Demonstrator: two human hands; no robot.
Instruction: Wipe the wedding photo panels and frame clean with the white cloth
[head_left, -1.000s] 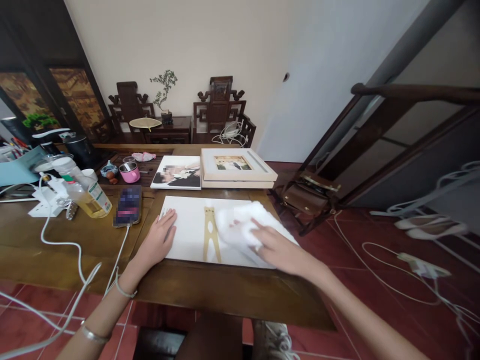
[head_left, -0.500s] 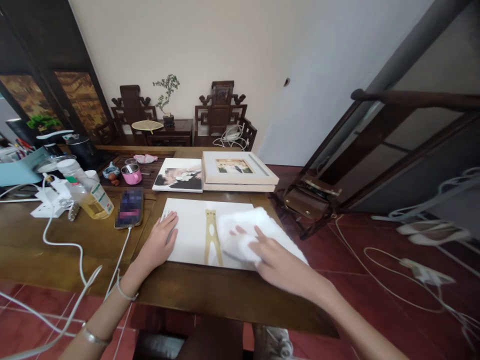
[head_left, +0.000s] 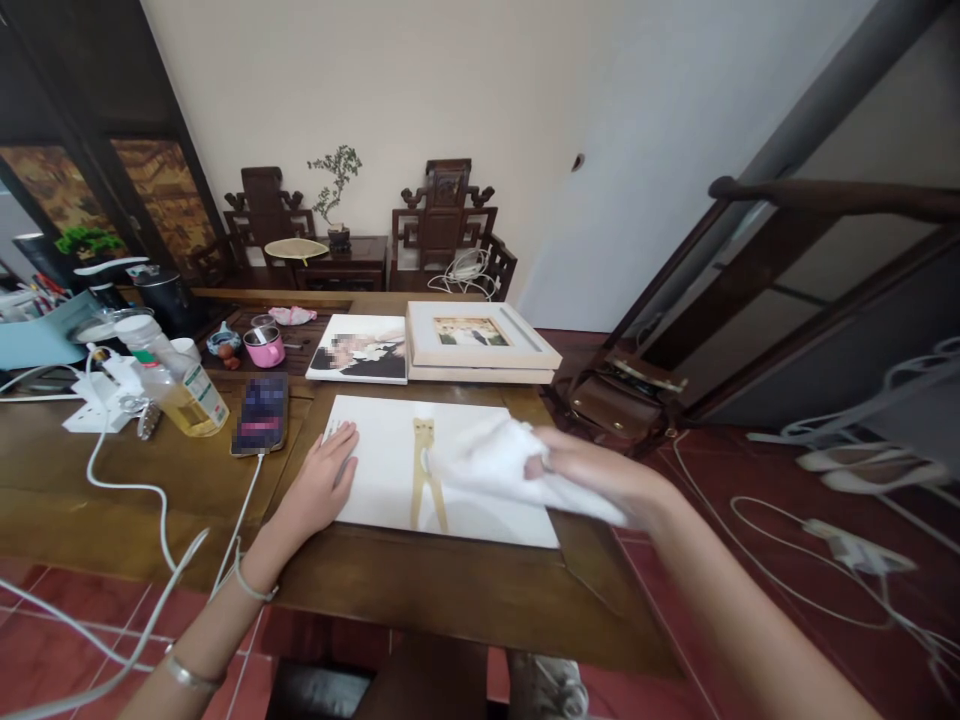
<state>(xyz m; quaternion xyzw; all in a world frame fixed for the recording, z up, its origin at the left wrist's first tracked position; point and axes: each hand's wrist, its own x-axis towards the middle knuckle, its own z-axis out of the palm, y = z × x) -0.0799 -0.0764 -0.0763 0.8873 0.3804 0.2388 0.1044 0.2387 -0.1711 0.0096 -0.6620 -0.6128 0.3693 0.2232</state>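
A white board or canvas (head_left: 382, 480) with a tan long-legged animal figure (head_left: 421, 465) lies flat near the table's front edge. My left hand (head_left: 330, 475) rests flat on its left side, fingers stretched out. In my right hand (head_left: 562, 460) is a crumpled white cloth (head_left: 495, 455), blurred by motion. The cloth lies across the board's right part and hangs past its right edge. Part of it hides the upper right of the board, and my right fingers are partly buried in its folds.
Behind the board sit a photo panel (head_left: 358, 350) and a stack of framed boxes (head_left: 487, 345). To the left are a phone (head_left: 260, 415) on a cable, a bottle of yellow liquid (head_left: 184, 395), a pink cup (head_left: 264, 348) and a white power strip (head_left: 101, 400). The wooden table (head_left: 450, 590) ends at the right.
My right hand has moved up and slightly right, dragging the cloth along, so more of the board's lower right shows. The left hand stays in place.
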